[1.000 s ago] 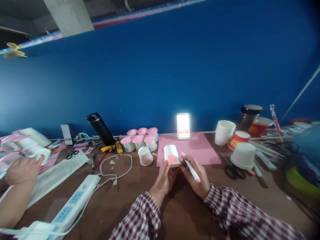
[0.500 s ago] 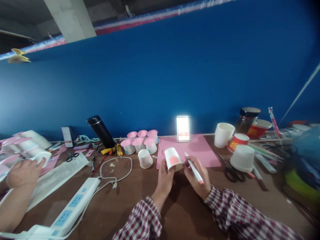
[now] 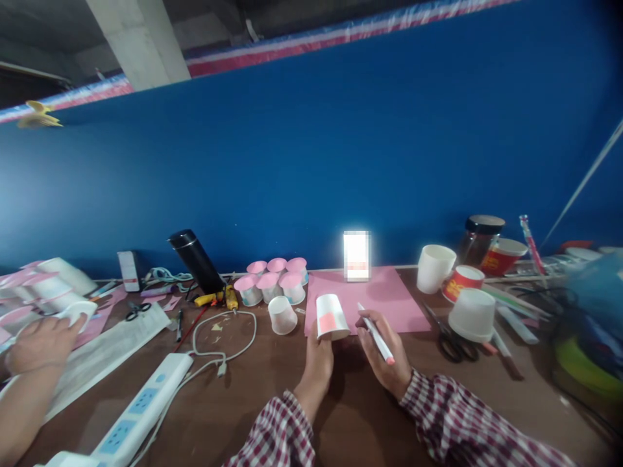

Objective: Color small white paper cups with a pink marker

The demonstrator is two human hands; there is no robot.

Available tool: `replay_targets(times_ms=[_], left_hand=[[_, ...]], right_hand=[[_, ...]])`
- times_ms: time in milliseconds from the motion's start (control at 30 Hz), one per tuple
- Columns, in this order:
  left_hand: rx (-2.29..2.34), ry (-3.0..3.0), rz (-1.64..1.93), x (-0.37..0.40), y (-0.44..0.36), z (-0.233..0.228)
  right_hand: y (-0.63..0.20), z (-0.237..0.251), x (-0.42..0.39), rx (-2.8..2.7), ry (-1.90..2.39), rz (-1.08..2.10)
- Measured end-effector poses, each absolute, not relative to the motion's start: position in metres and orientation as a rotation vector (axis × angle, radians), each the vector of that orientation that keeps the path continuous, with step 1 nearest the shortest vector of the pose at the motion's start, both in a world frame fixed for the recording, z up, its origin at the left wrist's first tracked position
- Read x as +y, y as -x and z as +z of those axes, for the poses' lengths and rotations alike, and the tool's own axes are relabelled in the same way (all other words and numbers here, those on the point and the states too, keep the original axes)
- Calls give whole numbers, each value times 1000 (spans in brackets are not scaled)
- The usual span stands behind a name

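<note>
Since the earlier frame, the paper cup [image 3: 331,317] has tipped back from a slanted hold to stand nearly upright and inverted, and the marker [image 3: 375,333] has drawn slightly away from it.

Head view: the left hand [image 3: 318,357] pinches the cup from below, over the near edge of the pink sheet [image 3: 389,295] on the bench [image 3: 233,402]; its pink patch faces the camera. The right hand [image 3: 384,353] has its grip closed on the marker, tip pointing back toward the wrist, just beside the cup. A hard squeeze could dent the thin wall; the loose, uncapped tip could smudge the checked sleeve [image 3: 438,405]. Another person's hand [image 3: 36,340] rests far left.
</note>
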State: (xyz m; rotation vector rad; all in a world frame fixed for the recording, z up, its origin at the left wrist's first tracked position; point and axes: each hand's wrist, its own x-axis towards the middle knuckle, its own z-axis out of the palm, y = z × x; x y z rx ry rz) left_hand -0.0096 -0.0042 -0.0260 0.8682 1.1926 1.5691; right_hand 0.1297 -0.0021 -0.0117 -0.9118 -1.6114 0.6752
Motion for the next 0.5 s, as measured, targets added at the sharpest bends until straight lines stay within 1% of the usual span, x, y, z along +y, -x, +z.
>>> replay_targets(times_ms=[200, 367, 500], left_hand=[[1175, -836, 1495, -2, 13, -36], [1205, -898, 1483, -2, 12, -35], [1215, -962, 1439, -5, 12, -36]], right_hand=[[-128, -16, 2, -1581, 885, 643], [-127, -16, 6, -1597, 980, 532], [-128, -19, 8, -1592, 1013, 518]])
